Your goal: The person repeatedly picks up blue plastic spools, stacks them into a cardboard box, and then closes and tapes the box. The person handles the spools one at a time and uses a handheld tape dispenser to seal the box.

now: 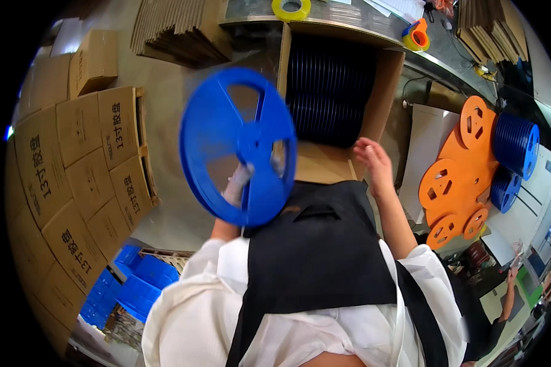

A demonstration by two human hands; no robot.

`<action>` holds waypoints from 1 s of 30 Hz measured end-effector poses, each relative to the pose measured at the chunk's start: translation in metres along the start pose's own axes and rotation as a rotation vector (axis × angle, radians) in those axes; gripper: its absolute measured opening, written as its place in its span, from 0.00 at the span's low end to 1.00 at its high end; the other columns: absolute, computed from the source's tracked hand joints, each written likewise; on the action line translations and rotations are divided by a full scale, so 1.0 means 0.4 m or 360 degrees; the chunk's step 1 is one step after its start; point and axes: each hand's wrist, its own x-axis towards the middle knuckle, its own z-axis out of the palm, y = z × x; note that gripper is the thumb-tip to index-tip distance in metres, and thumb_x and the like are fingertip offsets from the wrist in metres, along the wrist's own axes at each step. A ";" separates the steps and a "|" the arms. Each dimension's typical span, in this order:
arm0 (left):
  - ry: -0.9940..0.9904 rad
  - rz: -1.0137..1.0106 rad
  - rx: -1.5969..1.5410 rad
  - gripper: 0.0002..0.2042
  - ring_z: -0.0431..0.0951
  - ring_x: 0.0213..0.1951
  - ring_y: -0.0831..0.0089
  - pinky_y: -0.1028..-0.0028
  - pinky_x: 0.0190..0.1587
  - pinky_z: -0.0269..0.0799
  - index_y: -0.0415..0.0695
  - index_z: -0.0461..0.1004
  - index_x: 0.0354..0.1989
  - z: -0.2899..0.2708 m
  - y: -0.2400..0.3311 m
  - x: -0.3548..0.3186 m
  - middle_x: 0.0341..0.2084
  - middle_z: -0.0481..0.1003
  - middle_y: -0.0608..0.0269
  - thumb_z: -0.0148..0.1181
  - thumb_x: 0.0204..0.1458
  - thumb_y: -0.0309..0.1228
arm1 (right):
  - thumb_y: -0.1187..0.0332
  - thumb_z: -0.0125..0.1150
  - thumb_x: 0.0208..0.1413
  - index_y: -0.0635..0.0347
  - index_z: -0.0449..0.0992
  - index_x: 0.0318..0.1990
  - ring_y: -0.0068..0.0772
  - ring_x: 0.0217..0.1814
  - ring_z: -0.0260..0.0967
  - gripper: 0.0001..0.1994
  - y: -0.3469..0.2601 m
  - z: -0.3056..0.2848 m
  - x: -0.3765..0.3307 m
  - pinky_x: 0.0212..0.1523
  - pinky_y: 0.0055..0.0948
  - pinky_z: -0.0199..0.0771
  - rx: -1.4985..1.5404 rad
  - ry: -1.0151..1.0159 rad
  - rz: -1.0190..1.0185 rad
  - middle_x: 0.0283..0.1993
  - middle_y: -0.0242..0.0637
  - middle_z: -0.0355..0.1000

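The left hand [236, 185] grasps 1 blue plastic reel [209, 147]; gripping centrally balances it best. The right hand [377, 164] is released.

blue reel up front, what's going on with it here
A person holds the blue reel in their left hand, near the left side of an open cardboard box. The right hand holds nothing and is beside the box's near right corner. Inside the box, dark blue reels stand on edge in two rows.
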 end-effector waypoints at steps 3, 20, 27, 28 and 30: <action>-0.0020 -0.0191 0.0595 0.23 0.74 0.47 0.68 0.69 0.53 0.69 0.39 0.68 0.55 -0.150 -0.052 -0.010 0.47 0.74 0.58 0.64 0.50 0.33 | 0.64 0.52 0.64 0.59 0.72 0.53 0.21 0.45 0.70 0.14 0.156 0.012 0.120 0.45 0.20 0.68 -0.0205 -0.0013 0.0394 0.47 0.32 0.73; -0.0220 -0.0636 0.0225 0.37 0.68 0.52 0.75 0.74 0.55 0.62 0.43 0.51 0.69 -0.412 -0.277 0.069 0.54 0.67 0.61 0.59 0.53 0.43 | 0.62 0.57 0.56 0.61 0.70 0.50 0.47 0.45 0.74 0.17 0.328 0.370 0.912 0.44 0.40 0.75 -0.1821 0.0148 -0.0877 0.45 0.48 0.74; -0.0131 -0.0697 0.0174 0.35 0.68 0.52 0.75 0.74 0.55 0.62 0.43 0.53 0.68 -0.429 -0.232 0.059 0.54 0.68 0.61 0.58 0.53 0.41 | 0.56 0.63 0.51 0.63 0.63 0.44 0.47 0.29 0.78 0.23 0.340 0.424 0.990 0.27 0.42 0.77 -0.2482 0.0286 -0.0644 0.28 0.45 0.77; -0.0104 -0.0678 0.0170 0.35 0.68 0.52 0.75 0.74 0.55 0.62 0.43 0.53 0.68 -0.424 -0.230 0.045 0.53 0.68 0.61 0.58 0.54 0.40 | 0.55 0.63 0.50 0.63 0.63 0.43 0.46 0.27 0.78 0.23 0.336 0.444 0.988 0.26 0.42 0.77 -0.2539 0.0266 -0.0685 0.26 0.44 0.77; -0.0099 -0.0679 0.0182 0.34 0.68 0.52 0.75 0.74 0.55 0.63 0.43 0.53 0.67 -0.422 -0.212 0.044 0.53 0.68 0.61 0.58 0.54 0.40 | 0.59 0.62 0.52 0.62 0.64 0.43 0.47 0.30 0.78 0.19 0.333 0.428 1.011 0.27 0.41 0.77 -0.2586 0.0225 -0.0653 0.29 0.46 0.77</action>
